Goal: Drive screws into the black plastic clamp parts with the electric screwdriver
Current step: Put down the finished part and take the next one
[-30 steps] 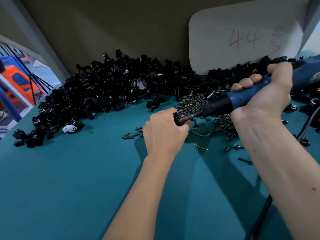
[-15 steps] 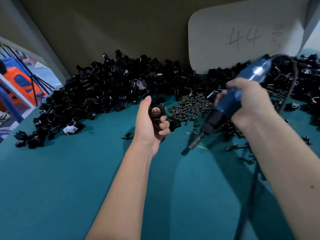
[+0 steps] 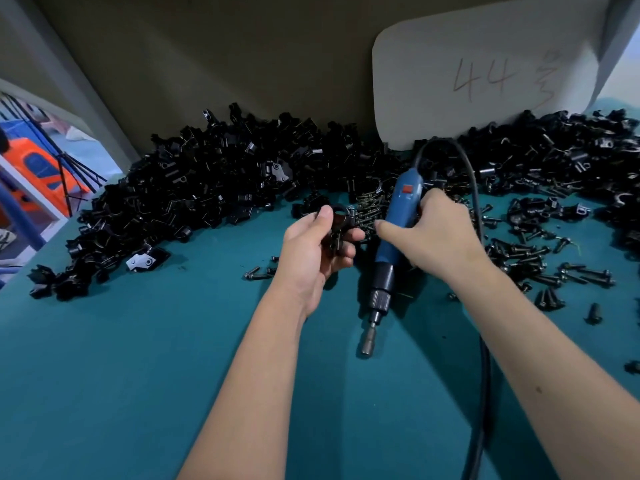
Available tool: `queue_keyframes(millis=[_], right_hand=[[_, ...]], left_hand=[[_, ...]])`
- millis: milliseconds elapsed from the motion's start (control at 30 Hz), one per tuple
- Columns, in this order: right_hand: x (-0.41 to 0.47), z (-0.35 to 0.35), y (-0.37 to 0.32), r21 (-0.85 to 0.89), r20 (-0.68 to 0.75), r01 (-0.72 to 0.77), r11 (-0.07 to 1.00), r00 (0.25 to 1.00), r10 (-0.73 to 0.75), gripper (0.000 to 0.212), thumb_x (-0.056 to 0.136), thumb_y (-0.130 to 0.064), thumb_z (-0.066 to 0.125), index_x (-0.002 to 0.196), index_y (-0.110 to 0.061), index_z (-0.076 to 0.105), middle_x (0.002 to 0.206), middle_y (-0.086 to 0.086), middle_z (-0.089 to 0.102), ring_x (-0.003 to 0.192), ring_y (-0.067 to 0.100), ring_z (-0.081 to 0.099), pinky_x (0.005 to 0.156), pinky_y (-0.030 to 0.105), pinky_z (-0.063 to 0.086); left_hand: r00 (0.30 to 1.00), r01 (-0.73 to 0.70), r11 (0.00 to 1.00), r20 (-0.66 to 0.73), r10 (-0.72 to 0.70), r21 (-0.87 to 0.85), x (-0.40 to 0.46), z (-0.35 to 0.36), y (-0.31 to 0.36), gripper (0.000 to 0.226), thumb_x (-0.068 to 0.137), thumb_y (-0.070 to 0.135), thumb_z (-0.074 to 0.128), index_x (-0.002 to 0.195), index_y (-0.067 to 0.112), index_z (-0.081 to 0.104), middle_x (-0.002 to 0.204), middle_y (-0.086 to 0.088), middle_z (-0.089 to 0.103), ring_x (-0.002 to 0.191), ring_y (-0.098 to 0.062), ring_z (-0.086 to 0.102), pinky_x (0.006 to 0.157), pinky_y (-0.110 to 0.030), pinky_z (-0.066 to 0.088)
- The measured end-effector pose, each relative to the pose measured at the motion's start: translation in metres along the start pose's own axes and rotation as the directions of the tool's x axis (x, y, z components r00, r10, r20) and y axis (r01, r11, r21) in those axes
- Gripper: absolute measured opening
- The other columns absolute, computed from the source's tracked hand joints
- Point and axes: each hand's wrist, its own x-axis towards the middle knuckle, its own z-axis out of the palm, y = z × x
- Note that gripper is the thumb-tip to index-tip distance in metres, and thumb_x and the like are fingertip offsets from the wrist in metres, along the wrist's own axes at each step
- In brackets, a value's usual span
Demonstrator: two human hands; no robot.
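Observation:
My left hand holds a black plastic clamp part between thumb and fingers, its ring end up. Just to the right, my right hand grips the blue electric screwdriver, which points down toward me with its metal bit near the table. Its black cord loops up over the hand and runs down along my right forearm. A heap of dark screws lies just behind both hands.
A big pile of black clamp parts runs along the back wall, with more parts and loose screws at the right. A white board marked "44" leans at the back. The teal table ends at the left.
The screwdriver came off the clamp and swung round to point down at the table. My left hand turned palm-up with the clamp and drew slightly toward the right hand.

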Motion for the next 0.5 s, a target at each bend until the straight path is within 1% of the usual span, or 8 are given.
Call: queue_keyframes(millis=[100, 200, 233, 300, 367, 400, 433, 500], right_hand=[[-0.001, -0.004, -0.007, -0.113, 0.002, 0.042, 0.993, 0.999, -0.042, 0.058, 0.081, -0.058, 0.078, 0.101, -0.009, 0.054, 0.088, 0.006, 0.062, 0.074, 0.02, 0.061, 0.05, 0.03, 0.042], [0.004, -0.026, -0.011, -0.199, 0.011, 0.086, 0.976, 0.996, -0.085, 0.053, 0.086, -0.06, 0.073, 0.077, -0.011, 0.056, 0.071, 0.004, 0.061, 0.068, 0.021, 0.064, 0.048, 0.028, 0.036], [0.006, -0.035, -0.013, -0.166, 0.025, 0.098, 0.981, 0.995, -0.095, 0.049, 0.09, -0.057, 0.071, 0.076, -0.012, 0.057, 0.069, 0.004, 0.063, 0.065, 0.021, 0.066, 0.047, 0.027, 0.037], [0.006, -0.058, -0.011, 0.011, 0.105, 0.102, 0.995, 0.989, -0.102, 0.037, 0.097, -0.053, 0.064, 0.086, -0.017, 0.065, 0.068, 0.004, 0.07, 0.051, 0.018, 0.067, 0.042, 0.024, 0.044], [0.0, -0.08, -0.006, 0.186, 0.219, 0.065, 0.98, 0.97, -0.106, 0.036, 0.103, -0.052, 0.056, 0.095, -0.019, 0.068, 0.07, 0.007, 0.072, 0.047, 0.02, 0.066, 0.041, 0.024, 0.046], [-0.004, -0.09, -0.003, 0.257, 0.279, 0.033, 0.966, 0.954, -0.106, 0.039, 0.104, -0.053, 0.053, 0.097, -0.018, 0.068, 0.071, 0.009, 0.071, 0.049, 0.022, 0.065, 0.042, 0.025, 0.047], [-0.009, -0.1, 0.002, 0.308, 0.329, -0.001, 0.952, 0.939, -0.105, 0.042, 0.104, -0.054, 0.052, 0.098, -0.016, 0.068, 0.071, 0.009, 0.069, 0.051, 0.023, 0.065, 0.042, 0.026, 0.048], [-0.017, -0.119, 0.013, 0.331, 0.384, -0.013, 0.944, 0.915, -0.122, 0.044, 0.103, -0.054, 0.054, 0.098, -0.014, 0.071, 0.072, 0.008, 0.068, 0.055, 0.021, 0.065, 0.044, 0.027, 0.049]], left_hand=[[0.997, -0.067, 0.997, 0.034, 0.066, 0.04, 0.001, 0.002, -0.002, 0.026, 0.11, 0.024, 0.048, 0.104, 0.003, 0.063, 0.084, -0.017, 0.076, 0.058, -0.017, 0.063, 0.054, -0.025, 0.054], [0.99, -0.132, 0.986, 0.054, 0.128, 0.098, 0.001, 0.008, -0.003, 0.021, 0.109, 0.021, 0.051, 0.097, 0.007, 0.062, 0.085, -0.018, 0.076, 0.06, -0.021, 0.068, 0.055, -0.027, 0.057], [0.986, -0.164, 0.977, 0.057, 0.158, 0.135, 0.0, 0.009, -0.001, 0.019, 0.108, 0.022, 0.053, 0.096, 0.009, 0.062, 0.086, -0.017, 0.077, 0.063, -0.021, 0.07, 0.055, -0.028, 0.057], [0.965, -0.263, 0.938, 0.085, 0.25, 0.225, 0.0, 0.021, 0.001, 0.014, 0.105, 0.024, 0.061, 0.095, 0.014, 0.063, 0.09, -0.014, 0.078, 0.073, -0.02, 0.074, 0.057, -0.032, 0.059], [0.915, -0.404, 0.845, 0.147, 0.377, 0.349, -0.003, 0.038, 0.003, 0.009, 0.097, 0.027, 0.071, 0.094, 0.02, 0.067, 0.09, -0.005, 0.075, 0.082, -0.015, 0.071, 0.071, -0.04, 0.06], [0.886, -0.462, 0.778, 0.187, 0.424, 0.426, -0.005, 0.047, 0.003, 0.009, 0.092, 0.03, 0.075, 0.096, 0.023, 0.07, 0.094, 0.001, 0.073, 0.085, -0.012, 0.068, 0.078, -0.038, 0.058], [0.869, -0.492, 0.715, 0.222, 0.443, 0.497, -0.008, 0.061, 0.001, 0.015, 0.087, 0.033, 0.079, 0.098, 0.027, 0.073, 0.098, 0.007, 0.071, 0.088, -0.008, 0.065, 0.08, -0.031, 0.057], [0.852, -0.512, 0.623, 0.253, 0.459, 0.592, -0.014, 0.087, -0.006, 0.026, 0.079, 0.036, 0.087, 0.102, 0.03, 0.076, 0.098, 0.011, 0.067, 0.086, -0.004, 0.063, 0.075, -0.02, 0.052]])
